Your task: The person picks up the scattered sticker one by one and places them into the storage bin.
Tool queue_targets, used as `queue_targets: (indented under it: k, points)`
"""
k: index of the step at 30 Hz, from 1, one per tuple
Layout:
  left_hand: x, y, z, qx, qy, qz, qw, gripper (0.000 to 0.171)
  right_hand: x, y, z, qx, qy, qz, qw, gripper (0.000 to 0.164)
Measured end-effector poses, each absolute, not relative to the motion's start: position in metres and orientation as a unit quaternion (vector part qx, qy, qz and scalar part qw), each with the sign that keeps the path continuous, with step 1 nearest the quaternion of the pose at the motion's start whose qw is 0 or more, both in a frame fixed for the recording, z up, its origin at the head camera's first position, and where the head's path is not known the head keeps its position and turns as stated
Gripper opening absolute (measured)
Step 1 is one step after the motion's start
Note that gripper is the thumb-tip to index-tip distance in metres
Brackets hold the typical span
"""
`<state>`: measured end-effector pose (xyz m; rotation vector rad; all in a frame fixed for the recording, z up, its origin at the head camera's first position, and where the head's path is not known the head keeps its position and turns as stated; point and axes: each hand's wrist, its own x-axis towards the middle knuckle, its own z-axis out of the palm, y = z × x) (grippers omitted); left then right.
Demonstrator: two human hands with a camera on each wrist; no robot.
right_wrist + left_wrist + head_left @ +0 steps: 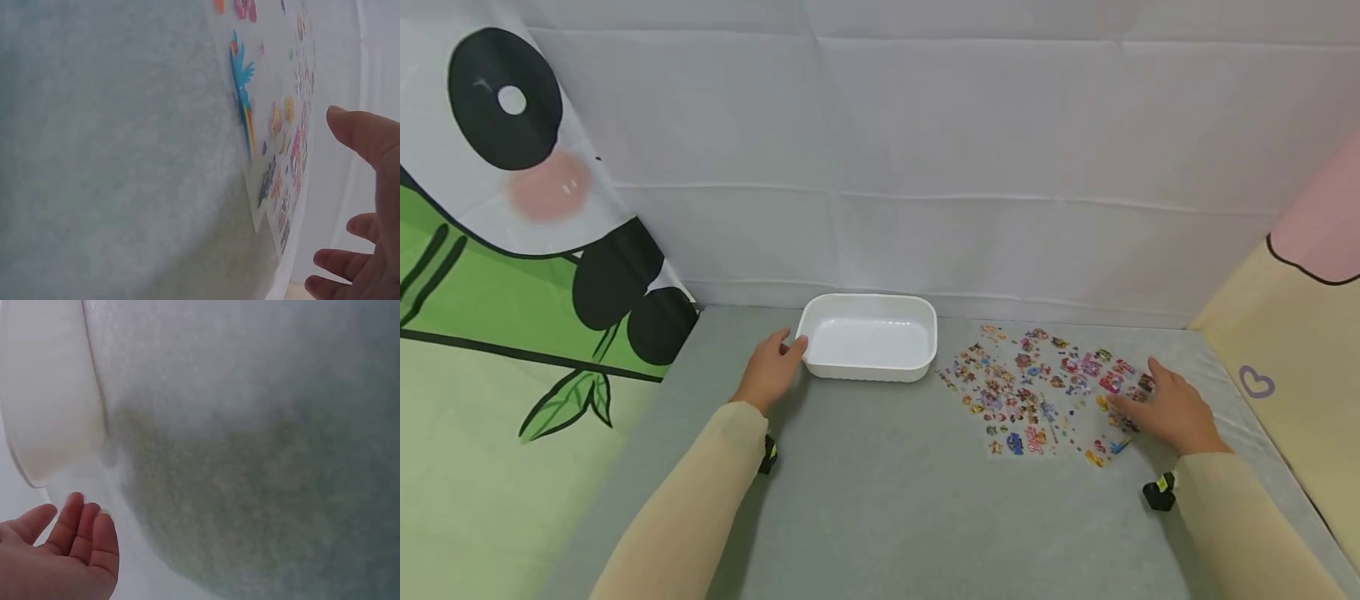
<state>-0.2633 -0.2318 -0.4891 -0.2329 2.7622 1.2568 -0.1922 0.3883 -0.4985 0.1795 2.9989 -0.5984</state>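
A white rectangular plastic tub [868, 372] with rounded corners stands at the back of the grey table, and nothing shows inside it. My left hand [772, 367] is at its left side, thumb near the rim; in the left wrist view the fingers are loosely bent, a little apart from the tub wall [53, 394]. To the tub's right, clear sticker sheets [1037, 392] with small colourful cartoon figures lie overlapping. My right hand [1176, 408] hovers at their right edge, thumb and fingers spread, holding nothing. In the right wrist view the sheets [269, 125] lie beyond the thumb.
The grey cloth-covered table [880, 500] runs back to a white fabric wall [925, 167]. A panda-print cloth [512, 250] hangs on the left, and a cream and pink printed cloth [1285, 350] on the right. Each wrist wears a small black camera [1159, 493].
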Motion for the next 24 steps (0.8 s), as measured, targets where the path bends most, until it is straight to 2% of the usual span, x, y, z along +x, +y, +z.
queue_targets:
  k: [7, 16, 24]
  points:
    - [-0.273, -0.228, -0.489, -0.103, 0.903, 0.417, 0.036, 0.07, -0.198, 0.387, -0.496, 0.069, 0.978, -0.191, 0.057, 0.114]
    - [-0.282, -0.226, -0.492, -0.099, 0.908, 0.402, 0.069, 0.065, -0.196, 0.39, -0.505, 0.076, 0.977, -0.181, 0.078, 0.109]
    - [-0.295, -0.222, -0.488, -0.106, 0.918, 0.379, 0.048, 0.056, -0.2, 0.397, -0.514, 0.072, 0.978, -0.184, 0.067, 0.108]
